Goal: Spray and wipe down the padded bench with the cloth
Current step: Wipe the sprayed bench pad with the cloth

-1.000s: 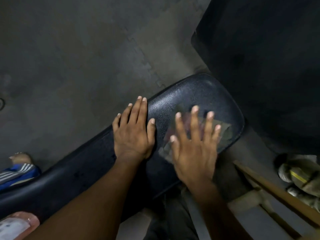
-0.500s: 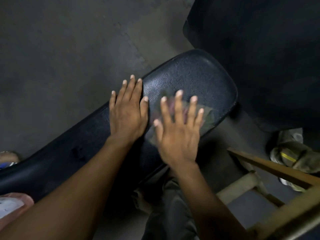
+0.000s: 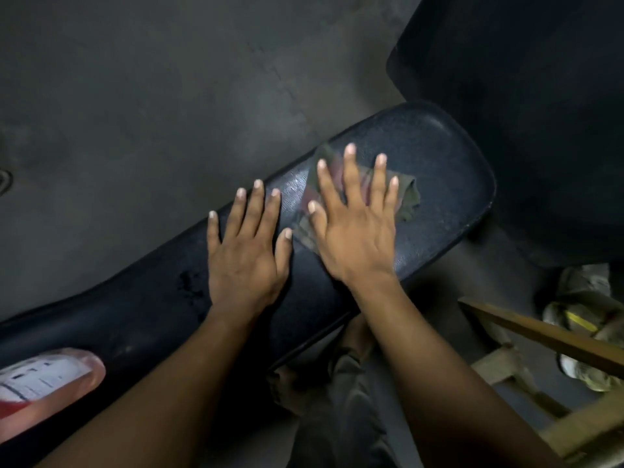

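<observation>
The flat, open-fingered right hand (image 3: 354,238) has pushed the cloth (image 3: 410,201) further toward the counter's (image 3: 449,184) rounded end, left hand (image 3: 246,258) bracing flat: wiping progresses.

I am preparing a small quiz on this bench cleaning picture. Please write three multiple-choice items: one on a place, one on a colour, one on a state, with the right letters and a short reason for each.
1. Where does the cloth lie?
A. on the floor
B. under the right hand on the padded bench
C. on the wooden frame

2. What colour is the bench pad?
A. black
B. white
C. yellow

3. How is the left hand?
A. clenched in a fist
B. flat, fingers straight, on the bench
C. gripping the bottle

Answers: B, the cloth shows between and beside the right hand's fingers; A, the pad is dark black; B, its palm rests flat beside the cloth.
</observation>
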